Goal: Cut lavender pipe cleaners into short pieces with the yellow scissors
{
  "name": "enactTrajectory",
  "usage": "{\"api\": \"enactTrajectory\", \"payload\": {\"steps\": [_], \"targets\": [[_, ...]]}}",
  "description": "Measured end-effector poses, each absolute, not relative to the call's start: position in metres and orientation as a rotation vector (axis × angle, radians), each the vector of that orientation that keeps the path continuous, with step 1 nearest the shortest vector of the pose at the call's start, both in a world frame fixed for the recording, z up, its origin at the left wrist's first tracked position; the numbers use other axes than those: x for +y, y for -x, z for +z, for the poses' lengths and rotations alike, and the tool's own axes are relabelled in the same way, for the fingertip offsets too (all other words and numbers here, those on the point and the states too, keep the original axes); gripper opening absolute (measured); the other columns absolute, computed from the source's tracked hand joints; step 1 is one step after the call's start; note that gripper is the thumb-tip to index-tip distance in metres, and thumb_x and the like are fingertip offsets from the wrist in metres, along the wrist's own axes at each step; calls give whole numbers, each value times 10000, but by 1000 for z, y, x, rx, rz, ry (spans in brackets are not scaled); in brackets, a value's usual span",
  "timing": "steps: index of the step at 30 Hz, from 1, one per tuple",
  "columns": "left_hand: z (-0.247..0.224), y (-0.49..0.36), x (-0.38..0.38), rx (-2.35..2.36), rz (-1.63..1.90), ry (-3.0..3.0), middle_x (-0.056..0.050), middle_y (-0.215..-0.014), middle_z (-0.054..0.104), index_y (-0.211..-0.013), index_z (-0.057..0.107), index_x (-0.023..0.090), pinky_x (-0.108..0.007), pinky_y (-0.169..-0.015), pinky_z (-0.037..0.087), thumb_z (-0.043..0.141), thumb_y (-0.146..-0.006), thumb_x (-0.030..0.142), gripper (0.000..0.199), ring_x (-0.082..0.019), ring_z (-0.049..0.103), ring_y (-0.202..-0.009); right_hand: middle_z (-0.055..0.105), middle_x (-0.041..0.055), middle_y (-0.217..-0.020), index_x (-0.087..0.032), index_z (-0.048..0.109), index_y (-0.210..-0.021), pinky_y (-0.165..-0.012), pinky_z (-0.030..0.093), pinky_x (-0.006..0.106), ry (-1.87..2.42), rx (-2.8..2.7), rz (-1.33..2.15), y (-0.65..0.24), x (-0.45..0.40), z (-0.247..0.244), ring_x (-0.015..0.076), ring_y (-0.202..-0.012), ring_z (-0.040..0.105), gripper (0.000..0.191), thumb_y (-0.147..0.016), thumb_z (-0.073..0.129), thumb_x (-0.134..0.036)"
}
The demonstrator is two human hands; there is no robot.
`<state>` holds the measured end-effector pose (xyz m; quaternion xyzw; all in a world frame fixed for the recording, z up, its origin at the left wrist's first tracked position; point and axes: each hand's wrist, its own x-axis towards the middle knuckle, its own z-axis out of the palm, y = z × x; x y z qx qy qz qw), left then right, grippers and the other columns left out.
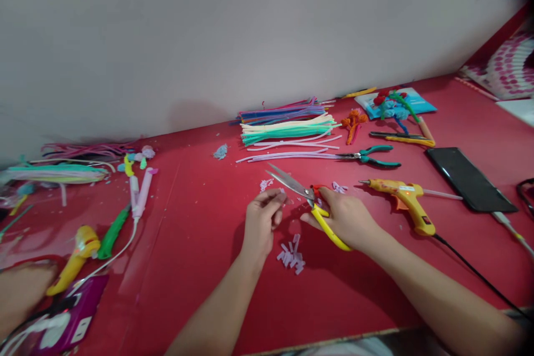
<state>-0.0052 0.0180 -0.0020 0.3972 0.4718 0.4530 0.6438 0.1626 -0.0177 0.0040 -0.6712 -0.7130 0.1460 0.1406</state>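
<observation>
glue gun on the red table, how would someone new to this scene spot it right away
Start at the red table and go just right of the right hand holding the scissors. The glue gun lies there on its side, nozzle pointing left, black cord trailing right. Its pistol-shaped yellow body sets it apart from the flat black phone and the green-handled pliers.

A plain pale wall (250,39) is rising right behind the red desk (200,189), soft even light is falling on it, and a red ledge (496,39) is running off the wall's right end.

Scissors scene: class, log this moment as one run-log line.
right hand: holds yellow-handled scissors, blades open | left hand: pinches small lilac piece | cut lilac pieces: on red table
</observation>
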Motion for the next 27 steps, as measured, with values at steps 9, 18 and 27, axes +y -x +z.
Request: {"api": "enactTrajectory", "payload": {"steps": [9,18,27], "targets": [[-1,9,22,936,1188,-755,44,-602,495,-741,532,150,-159,-339,127,555,-679,181,73,13,266,-349,590,35,-651,-193,437,-767,-467,234,244,2067,-2234,277,-158,-20,-2,164,-570,549,453,-723,277,-615],[-4,11,22,921,1204,-712,79,-468,337,-694,508,150,-168,-349,123,541,-670,155,41,-6,247,-355,593,36,-644,-188,454,-802,-459,234,250,2074,-2255,270,-153,-22,-2,164,-565,550,494,-725,246,-629],[-1,11,23,985,1185,-677,85,-447,316,-702,498,160,-174,-352,130,566,-622,180,107,-15,254,-353,580,35,-600,-183,454,-771,-443,202,259,2074,-2271,247,-153,-22,-2,163,-531,538,475,-734,260,-615]]}}
